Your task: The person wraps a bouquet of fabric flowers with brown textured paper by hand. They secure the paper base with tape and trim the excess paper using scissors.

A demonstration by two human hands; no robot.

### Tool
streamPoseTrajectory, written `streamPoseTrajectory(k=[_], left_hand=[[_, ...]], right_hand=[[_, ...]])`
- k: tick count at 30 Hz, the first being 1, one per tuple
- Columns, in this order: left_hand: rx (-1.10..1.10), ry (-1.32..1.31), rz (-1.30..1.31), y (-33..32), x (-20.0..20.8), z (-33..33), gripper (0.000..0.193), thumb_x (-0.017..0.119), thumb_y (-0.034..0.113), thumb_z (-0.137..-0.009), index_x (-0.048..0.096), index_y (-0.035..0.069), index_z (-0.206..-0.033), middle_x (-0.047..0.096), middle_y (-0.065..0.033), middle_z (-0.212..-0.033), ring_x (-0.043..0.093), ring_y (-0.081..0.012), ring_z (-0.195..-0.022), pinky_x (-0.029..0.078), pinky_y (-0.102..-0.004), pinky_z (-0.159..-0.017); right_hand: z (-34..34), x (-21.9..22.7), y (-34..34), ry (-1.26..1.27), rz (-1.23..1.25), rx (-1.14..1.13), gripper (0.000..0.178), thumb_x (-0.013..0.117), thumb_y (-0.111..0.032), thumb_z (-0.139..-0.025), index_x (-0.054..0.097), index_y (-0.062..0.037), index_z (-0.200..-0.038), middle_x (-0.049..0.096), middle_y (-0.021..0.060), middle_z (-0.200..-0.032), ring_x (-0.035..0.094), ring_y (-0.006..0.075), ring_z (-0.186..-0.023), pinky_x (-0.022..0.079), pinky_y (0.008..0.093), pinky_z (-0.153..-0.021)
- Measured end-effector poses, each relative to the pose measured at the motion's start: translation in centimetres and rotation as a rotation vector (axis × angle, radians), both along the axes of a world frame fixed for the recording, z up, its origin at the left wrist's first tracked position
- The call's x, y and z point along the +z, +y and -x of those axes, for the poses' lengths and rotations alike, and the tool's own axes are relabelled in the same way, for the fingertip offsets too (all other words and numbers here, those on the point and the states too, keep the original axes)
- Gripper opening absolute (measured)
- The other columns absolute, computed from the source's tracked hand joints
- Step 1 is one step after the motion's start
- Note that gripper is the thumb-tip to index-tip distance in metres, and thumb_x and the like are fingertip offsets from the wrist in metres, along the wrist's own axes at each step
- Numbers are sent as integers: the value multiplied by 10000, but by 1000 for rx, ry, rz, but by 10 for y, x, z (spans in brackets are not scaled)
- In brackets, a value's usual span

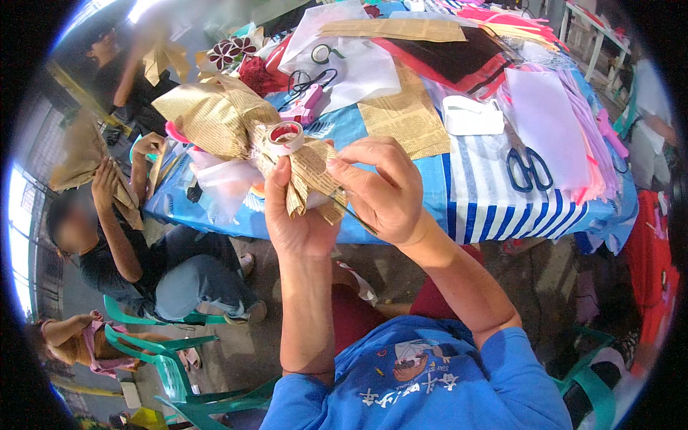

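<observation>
A bouquet wrapped in brown printed paper (pixel 222 107) lies across my left hand (pixel 304 226), its flared top pointing away to the left. My left hand is closed around the gathered lower part, the thumb pointing up. A roll of tape (pixel 285 139) with a red and white core sits just above that thumb, against the narrow waist of the wrap. The fingers of my right hand (pixel 387 183) are bent and pinch the edge of the pleated lower paper (pixel 312 172). A thin dark green stem (pixel 358 218) sticks out below, between the hands.
On the blue table cover (pixel 423 190) lie scissors (pixel 529 168), a pink glue gun (pixel 304 106), black-green tape (pixel 322 54), a white box-like object (pixel 473 116), brown paper (pixel 408 118) and pink strips (pixel 512 25). A seated person (pixel 115 244) holds another paper wrap at left. Green chairs (pixel 168 365) stand nearby.
</observation>
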State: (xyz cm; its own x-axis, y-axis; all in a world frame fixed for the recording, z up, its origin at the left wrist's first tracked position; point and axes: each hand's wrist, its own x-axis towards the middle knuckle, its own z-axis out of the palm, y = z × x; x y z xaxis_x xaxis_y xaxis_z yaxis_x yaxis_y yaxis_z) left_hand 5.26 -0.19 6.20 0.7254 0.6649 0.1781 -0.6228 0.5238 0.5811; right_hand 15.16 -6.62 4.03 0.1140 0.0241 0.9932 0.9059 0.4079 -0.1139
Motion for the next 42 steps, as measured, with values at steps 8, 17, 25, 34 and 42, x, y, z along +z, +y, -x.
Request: streamPoseTrajectory(k=[8, 17, 25, 34, 42], left_hand=[[85, 3, -106, 0, -1, 0, 375, 505, 229, -833, 469, 7, -1133, 571, -162, -1039, 567, -238, -940, 457, -362, -835], [139, -6, -167, 0, 3, -4, 370, 502, 219, -839, 468, -12, -1127, 569, -172, -1037, 568, -242, -935, 463, -365, -826], [295, 46, -245, -1, 2, -8, 324, 477, 178, -842, 483, -29, -1091, 576, -120, -988, 575, -192, -873, 473, -334, -761], [432, 101, -369, 0, -10, -5, 396, 477, 192, -841, 421, -38, -1158, 544, -195, -1070, 559, -257, -956, 469, -373, -817], [443, 109, -461, -3, -9, -4, 407, 507, 158, -807, 413, -46, -1147, 542, -197, -1054, 558, -244, -955, 471, -356, -810]], right_hand=[[-3, -5, -8, 73, 65, 123, 232, 622, 14, -655, 596, -42, -879, 543, 71, -814, 538, 242, -704, 448, 331, -583], [-4, -1, -8, 86, -7, 67, 190, 630, 61, -676, 583, -14, -844, 581, 98, -779, 567, 224, -670, 457, 292, -576], [-7, 3, -15, 39, 156, 110, 178, 618, 18, -666, 551, -25, -826, 552, 90, -800, 553, 262, -703, 455, 338, -598], [7, -12, -20, 120, 159, 95, 137, 591, 19, -686, 516, -5, -798, 540, 113, -885, 559, 283, -784, 469, 361, -671], [4, -19, -25, 57, 191, 139, 193, 595, 33, -670, 512, -16, -836, 546, 98, -905, 561, 281, -788, 457, 364, -692]])
